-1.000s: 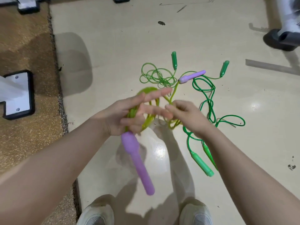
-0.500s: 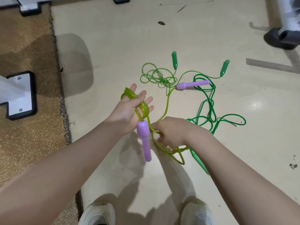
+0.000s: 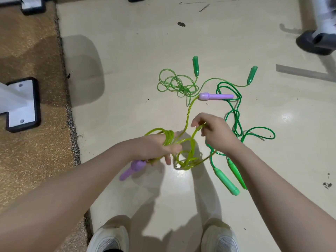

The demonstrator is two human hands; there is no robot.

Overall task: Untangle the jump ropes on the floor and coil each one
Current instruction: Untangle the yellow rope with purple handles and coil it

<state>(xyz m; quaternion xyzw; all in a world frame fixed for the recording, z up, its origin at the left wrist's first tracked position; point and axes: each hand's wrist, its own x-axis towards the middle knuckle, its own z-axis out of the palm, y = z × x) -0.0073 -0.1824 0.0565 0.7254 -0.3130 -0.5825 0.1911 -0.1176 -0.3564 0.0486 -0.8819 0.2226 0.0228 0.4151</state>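
Observation:
My left hand (image 3: 156, 146) is closed around several coils of a yellow-green rope (image 3: 189, 153); one purple handle (image 3: 133, 168) hangs below it. My right hand (image 3: 214, 132) pinches a loop of the same rope, lifted to the right of the coils. The rope's far end runs up to the other purple handle (image 3: 215, 96) lying on the floor. A dark green rope (image 3: 236, 113) with two light green handles (image 3: 226, 181) lies partly under my right arm. A thin pale green rope (image 3: 177, 85) sits bunched farther away, with green handles (image 3: 195, 65) on the floor.
A brown mat (image 3: 31, 142) covers the floor on the left, with a white, black-rimmed equipment foot (image 3: 20, 104) on it. A dark equipment base (image 3: 316, 42) stands at the top right. My two shoes (image 3: 109, 239) are at the bottom edge.
My right hand has risen up and to the right with a loop of the yellow-green rope. My left hand has turned over and closed on the coils, and the purple handle has swung lower left.

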